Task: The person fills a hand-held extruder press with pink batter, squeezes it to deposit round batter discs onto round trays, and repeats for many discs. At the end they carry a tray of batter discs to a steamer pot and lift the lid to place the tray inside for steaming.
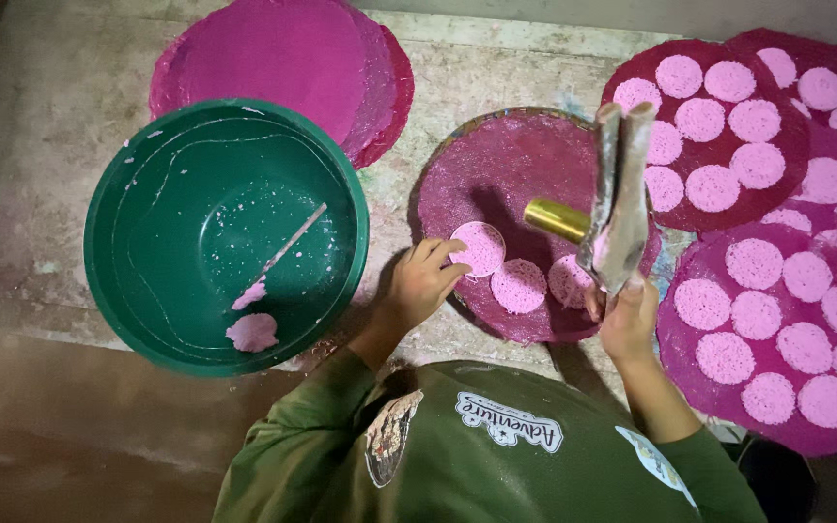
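My left hand rests on the near-left edge of a round magenta mat, its fingertips touching a pale pink paste disc ringed by a thin round cutter. Two more pink discs lie beside it on the mat. My right hand grips the lower end of a pale, paste-smeared two-armed tool that stands up over the mat's right side. A short brass cylinder sticks out from the tool toward the left.
A green plastic basin at the left holds a thin stick and a lump of pink paste. Bare magenta mats are stacked behind it. At the right, overlapping magenta mats carry several pink discs.
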{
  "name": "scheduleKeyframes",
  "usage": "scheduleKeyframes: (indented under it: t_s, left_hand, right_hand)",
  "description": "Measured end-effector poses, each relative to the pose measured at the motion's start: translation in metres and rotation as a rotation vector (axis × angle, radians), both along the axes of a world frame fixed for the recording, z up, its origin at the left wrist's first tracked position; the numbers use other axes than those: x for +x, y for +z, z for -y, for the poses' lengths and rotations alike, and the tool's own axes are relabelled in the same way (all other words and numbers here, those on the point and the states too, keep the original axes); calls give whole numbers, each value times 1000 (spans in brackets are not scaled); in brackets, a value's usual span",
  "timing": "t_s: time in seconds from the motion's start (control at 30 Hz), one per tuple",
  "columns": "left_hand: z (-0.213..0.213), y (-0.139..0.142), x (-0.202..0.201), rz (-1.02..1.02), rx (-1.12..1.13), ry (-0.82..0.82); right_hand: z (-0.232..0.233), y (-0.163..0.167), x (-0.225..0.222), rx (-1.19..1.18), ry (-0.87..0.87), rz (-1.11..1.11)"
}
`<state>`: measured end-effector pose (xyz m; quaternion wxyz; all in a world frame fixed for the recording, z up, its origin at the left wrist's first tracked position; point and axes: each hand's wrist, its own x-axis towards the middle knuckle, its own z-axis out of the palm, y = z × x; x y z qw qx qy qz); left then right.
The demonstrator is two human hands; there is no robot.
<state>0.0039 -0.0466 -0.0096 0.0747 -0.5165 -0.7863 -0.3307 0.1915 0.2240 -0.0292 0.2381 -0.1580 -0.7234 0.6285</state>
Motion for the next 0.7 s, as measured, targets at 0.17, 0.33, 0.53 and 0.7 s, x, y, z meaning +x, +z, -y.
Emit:
scheduleKeyframes:
  t_s: [0.17, 0.33, 0.53, 0.7]
  left_hand:
    - [-6, -13, -1, -14, 6, -56]
    - [-11, -15, -9, 175, 107, 48]
    - [-21, -7, -25, 241, 81, 110]
    - [-12, -5, -17, 200, -75, -24]
  right_hand:
    - [2, -5, 18, -42, -42, -11]
    - [1, -9, 29, -69, -122, -60]
    - [2, -13, 38, -205, -185, -142]
    - [4, -15, 44, -124, -201, -88]
